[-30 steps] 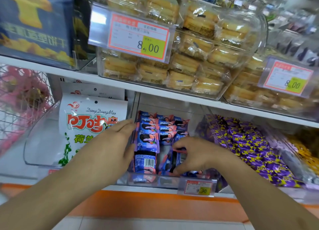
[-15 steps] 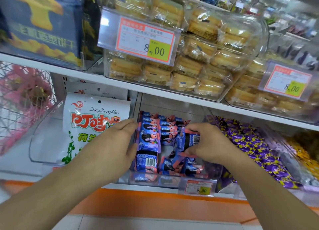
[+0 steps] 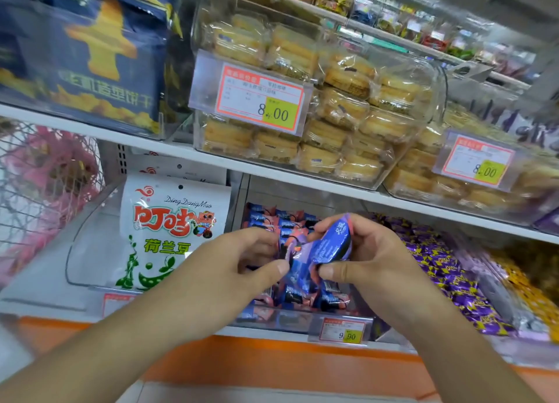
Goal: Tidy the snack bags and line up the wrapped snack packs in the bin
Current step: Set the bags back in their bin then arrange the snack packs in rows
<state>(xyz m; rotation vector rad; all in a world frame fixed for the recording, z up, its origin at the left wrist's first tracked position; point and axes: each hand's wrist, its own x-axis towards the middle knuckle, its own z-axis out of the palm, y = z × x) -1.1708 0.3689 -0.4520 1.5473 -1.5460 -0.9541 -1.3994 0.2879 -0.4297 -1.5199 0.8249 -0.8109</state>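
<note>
Both hands hold one blue pack up over the clear bin on the lower shelf: the right hand has a closed grip on its upper end, thumb below and fingers curled behind, while the left hand pinches its lower end. The hands and the raised pack hide the middle of the bin, so only packs at the back and front show, blurred. The white bag stands just left, its lower right corner cut off by the left wrist.
</note>
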